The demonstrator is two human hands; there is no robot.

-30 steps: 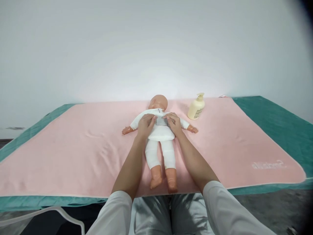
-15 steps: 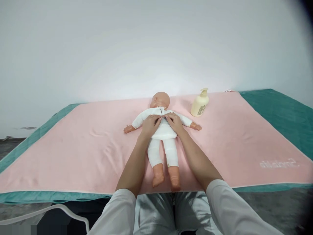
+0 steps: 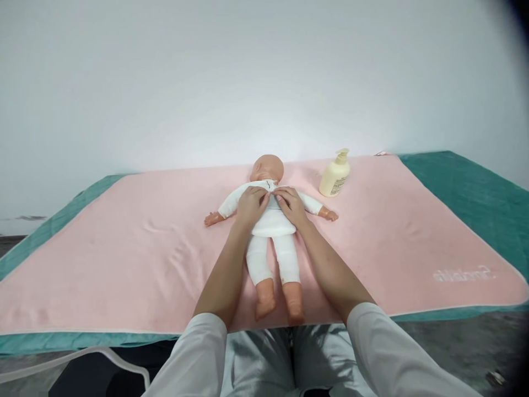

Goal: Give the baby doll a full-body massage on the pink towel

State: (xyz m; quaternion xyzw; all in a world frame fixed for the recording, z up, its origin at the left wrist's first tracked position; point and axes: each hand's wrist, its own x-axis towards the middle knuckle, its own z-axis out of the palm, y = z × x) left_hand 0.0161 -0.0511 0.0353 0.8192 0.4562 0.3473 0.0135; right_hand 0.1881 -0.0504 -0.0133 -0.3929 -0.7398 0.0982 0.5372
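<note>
A baby doll (image 3: 273,225) with a white cloth body and tan plastic head, hands and feet lies with its back up on a pink towel (image 3: 136,259). Its arms are spread out to the sides and its head points away from me. My left hand (image 3: 253,204) rests on the left of the doll's upper back, fingers stretched toward the middle. On the other side lies my right hand (image 3: 291,203), also with extended fingers. The fingertips of both hands nearly meet below the neck, and neither hand grips anything.
A cream pump bottle (image 3: 334,176) stands on the towel to the right of the doll. Under the towel, a green cover (image 3: 467,187) shows at the sides and front edge. A pale wall (image 3: 264,77) rises behind. A white tube (image 3: 82,353) curves at lower left.
Both hands have slid slightly up the doll's back toward its neck. The camera view has shifted a little; the doll and the bottle stay in place on the towel.
</note>
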